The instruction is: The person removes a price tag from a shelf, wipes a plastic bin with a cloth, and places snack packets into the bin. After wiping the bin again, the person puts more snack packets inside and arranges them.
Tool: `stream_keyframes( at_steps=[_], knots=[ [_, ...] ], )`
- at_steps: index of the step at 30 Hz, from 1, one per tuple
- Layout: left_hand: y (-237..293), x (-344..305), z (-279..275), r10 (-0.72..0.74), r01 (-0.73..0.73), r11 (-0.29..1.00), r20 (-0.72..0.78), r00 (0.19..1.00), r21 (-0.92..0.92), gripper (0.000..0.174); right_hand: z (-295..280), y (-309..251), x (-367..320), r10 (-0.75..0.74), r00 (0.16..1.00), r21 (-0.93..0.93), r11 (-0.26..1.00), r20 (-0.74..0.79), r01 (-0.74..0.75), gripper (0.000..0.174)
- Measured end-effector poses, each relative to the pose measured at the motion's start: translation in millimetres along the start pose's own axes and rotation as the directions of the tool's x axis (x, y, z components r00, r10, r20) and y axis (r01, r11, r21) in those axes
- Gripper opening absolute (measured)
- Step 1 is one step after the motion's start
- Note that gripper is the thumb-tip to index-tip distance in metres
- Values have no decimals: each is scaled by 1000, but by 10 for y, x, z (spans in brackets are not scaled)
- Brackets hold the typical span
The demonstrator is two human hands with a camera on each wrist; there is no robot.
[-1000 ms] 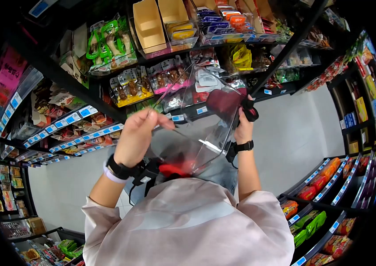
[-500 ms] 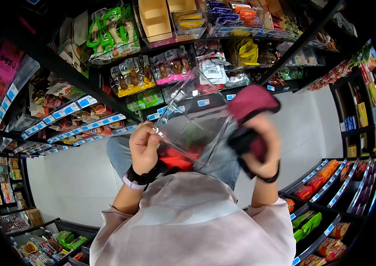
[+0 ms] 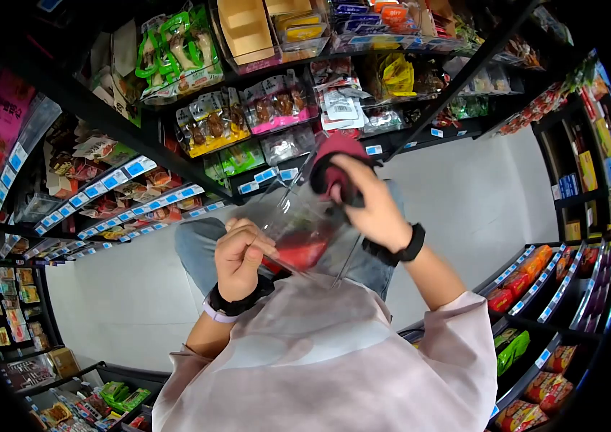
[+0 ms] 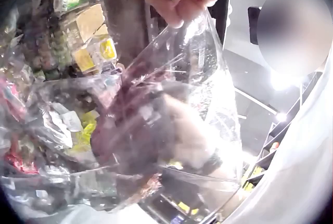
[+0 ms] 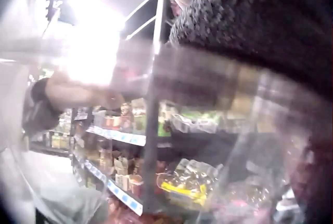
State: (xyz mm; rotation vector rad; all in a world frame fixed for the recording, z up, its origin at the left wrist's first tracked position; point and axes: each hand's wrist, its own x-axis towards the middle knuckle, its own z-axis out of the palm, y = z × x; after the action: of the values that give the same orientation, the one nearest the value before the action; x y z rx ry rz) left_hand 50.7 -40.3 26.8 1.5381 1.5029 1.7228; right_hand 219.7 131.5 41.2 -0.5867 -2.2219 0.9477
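Note:
My left hand (image 3: 239,259) pinches a corner of a clear plastic box (image 4: 200,67), which is tilted over the lap. The fingers are curled over its edge in the left wrist view. My right hand (image 3: 374,205) grips a maroon cloth (image 3: 345,147) with a black fuzzy side, bunched at the far right side of the box. In the left wrist view the cloth shows as a dark blur through the plastic. The fuzzy black side (image 5: 234,21) fills the top right of the right wrist view. Something red (image 3: 302,253) shows through the box near the lap.
Ahead stand shelves with packaged snacks (image 3: 277,104), green packs (image 3: 179,50) and an open cardboard box (image 3: 246,29). A black shelf post (image 3: 456,83) slants at the right. More shelves (image 3: 536,288) stand at the right rear. Grey floor (image 3: 464,187) lies around the knees.
My right hand first held the box's right side along with the cloth, swung right off it, and is now back over the box with the cloth. The left hand keeps its hold.

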Motion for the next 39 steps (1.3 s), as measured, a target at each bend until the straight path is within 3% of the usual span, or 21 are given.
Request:
stream_keyframes(
  at_steps=[2,4,6,8,10,11,13,14,15,16,17,19,20,23,24,26,29,33,36,38,39],
  knots=[
    [-45,-23,7,32,-31,999,-20,999,43,41,31,-307,-105,-50,974,91,995,219,31,53],
    [-145,-140,69,-105,107,994,-62,992,24,40,190,-610,-223,-157,913,205,975,377,83,53],
    [-69,-96,41,-77,77,997,15,997,-19,41,288,-737,-328,-221,943,120,973,250,196,51],
    [-2,-164,19,-218,224,969,66,974,-101,36,183,-694,-263,-150,904,194,978,399,76,54],
    [-189,-211,-16,-15,16,999,24,1000,-32,37,78,-586,-143,-144,949,183,979,282,94,63],
    [40,-107,28,3,-2,999,17,1000,-52,41,22,-514,-61,-170,977,215,967,132,139,57],
    [105,-153,33,-22,18,995,-41,999,-96,43,-148,-348,5,-34,992,136,991,123,17,49],
    [122,-198,17,-32,26,994,-55,998,-111,43,-127,-148,-24,-23,1000,-12,1000,12,23,45],
    [132,-236,3,-33,27,993,-48,998,-114,43,-223,-57,-66,211,972,171,959,103,-227,45],
    [138,-271,-9,-22,17,994,-44,999,-107,44,-319,-22,-96,408,883,320,825,232,-465,45],
    [136,-289,-22,-10,6,995,-40,999,-100,44,-367,38,-156,411,883,320,825,228,-467,45],
    [121,-324,-58,-15,11,992,-33,999,-125,44,-401,203,-331,416,856,631,585,306,-510,39],
    [114,-341,-70,-20,15,989,-30,999,-148,43,-439,278,-415,422,854,632,581,304,-512,39],
    [119,-342,-79,-33,32,983,0,999,-179,45,-461,622,-716,650,503,685,-38,570,-728,28],
    [123,-327,-80,-21,23,983,15,1000,-183,46,-332,742,-823,654,504,691,-39,563,-722,28],
    [122,-297,-52,0,6,982,33,999,-187,47,-76,866,-975,604,441,712,-330,664,-620,29],
    [108,-251,8,25,-18,981,35,999,-193,48,127,844,-1018,593,506,779,-455,626,-431,32],
    [9,-156,-53,95,-79,985,98,991,-156,49,176,1096,-942,554,616,822,-464,560,-330,35],
    [-110,-48,-148,152,-122,980,198,968,-155,49,-130,818,-714,664,658,934,-250,357,-255,33],
    [-98,114,-122,163,-127,982,284,945,-142,47,-281,740,-709,657,728,979,-176,195,-104,30],
    [-135,166,-174,156,-111,985,412,898,-133,44,-377,659,-714,668,736,994,-70,108,-83,30]
  ],
)
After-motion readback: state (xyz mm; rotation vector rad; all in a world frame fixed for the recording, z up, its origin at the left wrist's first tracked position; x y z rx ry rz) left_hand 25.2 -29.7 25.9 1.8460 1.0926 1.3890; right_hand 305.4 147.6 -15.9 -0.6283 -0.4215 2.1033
